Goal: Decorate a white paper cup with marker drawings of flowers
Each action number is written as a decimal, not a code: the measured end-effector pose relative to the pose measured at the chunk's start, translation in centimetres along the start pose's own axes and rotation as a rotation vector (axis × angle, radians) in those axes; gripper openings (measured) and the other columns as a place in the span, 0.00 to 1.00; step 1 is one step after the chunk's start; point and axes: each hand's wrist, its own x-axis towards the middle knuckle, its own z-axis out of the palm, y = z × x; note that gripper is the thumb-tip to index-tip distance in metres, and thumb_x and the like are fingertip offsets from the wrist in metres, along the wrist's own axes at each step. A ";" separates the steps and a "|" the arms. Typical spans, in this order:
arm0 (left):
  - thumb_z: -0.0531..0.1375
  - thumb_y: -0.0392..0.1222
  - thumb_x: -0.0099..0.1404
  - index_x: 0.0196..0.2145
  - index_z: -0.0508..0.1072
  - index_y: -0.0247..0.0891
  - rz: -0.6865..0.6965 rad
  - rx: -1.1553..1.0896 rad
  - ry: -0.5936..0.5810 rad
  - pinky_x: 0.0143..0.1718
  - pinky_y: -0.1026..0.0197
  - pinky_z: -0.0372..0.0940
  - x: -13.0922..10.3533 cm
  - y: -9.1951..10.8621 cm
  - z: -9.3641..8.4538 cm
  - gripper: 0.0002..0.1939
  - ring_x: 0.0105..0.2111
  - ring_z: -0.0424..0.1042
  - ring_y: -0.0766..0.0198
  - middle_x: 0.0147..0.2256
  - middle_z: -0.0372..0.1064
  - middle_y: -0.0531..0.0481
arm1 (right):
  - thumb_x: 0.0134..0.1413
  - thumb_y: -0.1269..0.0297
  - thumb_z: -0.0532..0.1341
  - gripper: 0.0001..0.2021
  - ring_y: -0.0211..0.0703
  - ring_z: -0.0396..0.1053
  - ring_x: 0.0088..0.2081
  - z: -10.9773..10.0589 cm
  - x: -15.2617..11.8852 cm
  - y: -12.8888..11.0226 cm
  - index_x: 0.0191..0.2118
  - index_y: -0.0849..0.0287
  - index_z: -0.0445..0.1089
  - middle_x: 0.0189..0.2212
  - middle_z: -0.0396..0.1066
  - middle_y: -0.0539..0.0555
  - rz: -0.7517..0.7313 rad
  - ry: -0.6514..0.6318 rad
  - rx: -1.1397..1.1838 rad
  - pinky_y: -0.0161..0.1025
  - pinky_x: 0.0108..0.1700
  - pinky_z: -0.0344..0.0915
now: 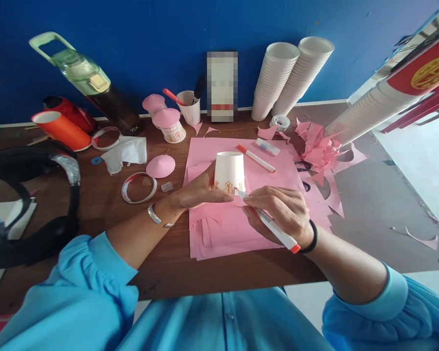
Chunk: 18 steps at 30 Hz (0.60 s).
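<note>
A white paper cup (229, 168) is upside down above pink paper sheets (237, 234), with red and orange flowers drawn along its lower rim. My left hand (201, 191) is closed around the cup's left side, thumb along the front near the rim. In my right hand (283, 212) is a white marker (276, 229) with a red end cap, gripped like a pen. Its tip meets the cup near the flowers, at the lower right. Another marker (256, 158), white with an orange-red cap, lies on the sheets behind, beside a glue stick (268, 146).
Cone-roofed cups (173, 134) stand at the back left, near a pen cup (190, 114). A pink cone (160, 166) and tape rolls (139, 188) lie left. Stacked cups (276, 80) lean on the wall. Pink scraps (316, 148) and partly covered scissors (303, 166) are right; a tall bottle (113, 109) stands left.
</note>
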 end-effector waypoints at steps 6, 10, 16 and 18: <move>0.77 0.47 0.57 0.69 0.63 0.48 0.011 -0.040 0.008 0.46 0.53 0.71 0.1 -0.5 0.0 0.46 0.51 0.73 0.50 0.54 0.70 0.40 | 0.60 0.78 0.65 0.11 0.40 0.78 0.27 -0.1 0.1 -0.1 0.43 0.55 0.68 0.29 0.79 0.49 0.008 -0.018 -0.009 0.36 0.29 0.75; 0.76 0.45 0.58 0.69 0.63 0.48 0.033 -0.051 -0.001 0.46 0.55 0.71 0.1 -0.4 0.0 0.45 0.50 0.72 0.52 0.55 0.70 0.40 | 0.61 0.78 0.65 0.10 0.38 0.76 0.25 -0.1 0.2 -0.2 0.40 0.56 0.68 0.27 0.77 0.48 0.003 -0.021 -0.013 0.35 0.28 0.74; 0.76 0.45 0.59 0.66 0.66 0.46 0.057 -0.040 -0.008 0.44 0.56 0.70 0.1 -0.1 0.0 0.41 0.45 0.73 0.56 0.52 0.72 0.43 | 0.58 0.80 0.65 0.11 0.39 0.76 0.24 -0.1 0.1 -0.3 0.40 0.56 0.69 0.25 0.76 0.47 0.010 -0.034 -0.003 0.36 0.27 0.72; 0.76 0.45 0.58 0.66 0.66 0.47 0.052 -0.036 -0.007 0.45 0.54 0.71 0.1 -0.1 0.0 0.41 0.47 0.73 0.55 0.52 0.72 0.43 | 0.59 0.80 0.65 0.11 0.39 0.76 0.24 -0.1 0.1 -0.3 0.39 0.56 0.69 0.25 0.76 0.47 0.014 -0.037 -0.001 0.36 0.27 0.73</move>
